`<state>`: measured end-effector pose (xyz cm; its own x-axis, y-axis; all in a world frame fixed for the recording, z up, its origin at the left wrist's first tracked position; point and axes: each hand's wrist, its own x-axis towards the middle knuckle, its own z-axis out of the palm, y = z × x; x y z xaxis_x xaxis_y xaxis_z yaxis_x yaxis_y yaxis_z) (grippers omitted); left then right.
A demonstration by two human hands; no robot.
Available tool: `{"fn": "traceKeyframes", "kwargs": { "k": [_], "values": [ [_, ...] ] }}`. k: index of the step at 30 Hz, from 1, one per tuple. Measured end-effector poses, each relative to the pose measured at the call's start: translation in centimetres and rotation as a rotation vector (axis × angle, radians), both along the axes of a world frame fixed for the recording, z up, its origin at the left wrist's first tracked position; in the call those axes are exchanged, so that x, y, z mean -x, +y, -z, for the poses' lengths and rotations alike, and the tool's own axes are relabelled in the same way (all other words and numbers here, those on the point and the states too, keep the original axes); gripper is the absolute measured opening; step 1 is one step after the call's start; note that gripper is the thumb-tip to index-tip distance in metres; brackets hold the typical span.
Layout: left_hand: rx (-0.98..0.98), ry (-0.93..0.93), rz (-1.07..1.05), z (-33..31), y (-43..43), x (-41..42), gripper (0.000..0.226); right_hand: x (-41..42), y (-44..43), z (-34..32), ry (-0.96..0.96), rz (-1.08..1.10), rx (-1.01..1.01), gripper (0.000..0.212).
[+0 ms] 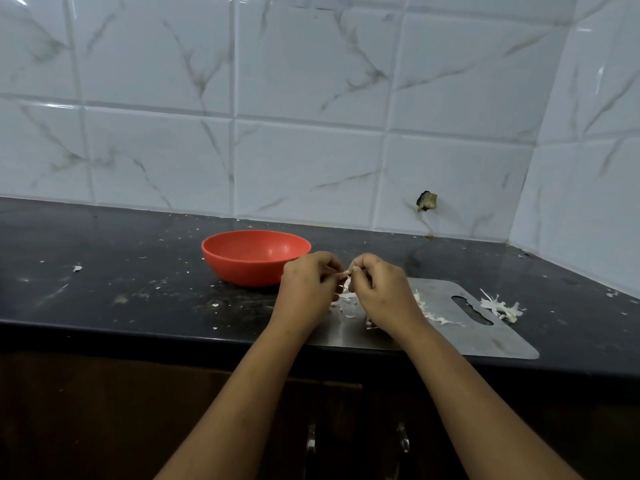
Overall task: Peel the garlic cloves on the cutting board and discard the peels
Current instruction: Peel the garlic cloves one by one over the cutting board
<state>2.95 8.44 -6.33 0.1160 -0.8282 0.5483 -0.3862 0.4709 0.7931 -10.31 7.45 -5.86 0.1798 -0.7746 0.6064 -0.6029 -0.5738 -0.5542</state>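
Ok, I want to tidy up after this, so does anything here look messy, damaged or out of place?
Yes. A clump of peels lies mostly off the cutting board, on the countertop by its right end, and small scraps dot the countertop. The wall tile has a broken hole just above the countertop.

An orange bowl stands on the dark, speckled surface, near the white marble-veined tiled wall. One tile has a small broken hole. Below, brown cabinet doors carry two metal handles.
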Motion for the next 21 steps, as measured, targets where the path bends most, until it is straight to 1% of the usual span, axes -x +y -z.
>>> {"fn": "traceKeyframes", "kwargs": {
  "k": [4, 6, 9, 13, 15, 17, 19, 21],
  "values": [
    [-0.061, 0.262, 0.122, -0.32, 0.48, -0.16, 0.006, -0.03, 0.17, -0.13, -0.08, -0.041, -0.047, 0.018],
    [-0.091, 0.332, 0.161, -0.29, 0.45, -0.25, 0.005, -0.04, 0.14, -0.14, -0.113, -0.045, -0.058, 0.016],
    [-0.119, 0.38, 0.163, -0.28, 0.26, -0.33, 0.006, 0.07, 0.03, -0.1, -0.147, -0.019, -0.065, 0.013],
    [-0.128, 0.396, 0.14, -0.26, 0.09, -0.57, 0.006, 0.18, -0.09, 0.11, -0.14, 0.018, -0.072, 0.008],
    [-0.14, 0.38, 0.132, -0.22, 0.04, -0.55, 0.007, 0.27, -0.06, 0.11, -0.134, 0.03, -0.076, 0.011],
    [-0.143, 0.356, 0.116, -0.17, 0.04, -0.51, 0.007, 0.29, 0.01, 0.16, -0.1, 0.031, -0.081, 0.02],
    [-0.136, 0.338, 0.107, -0.15, 0.01, -0.55, 0.008, 0.3, -0.04, 0.18, -0.114, 0.016, -0.078, 0.026],
    [-0.121, 0.291, 0.102, -0.07, -0.1, -0.55, 0.013, 0.32, -0.07, 0.13, -0.143, -0.028, -0.074, 0.02]
  ]
}}
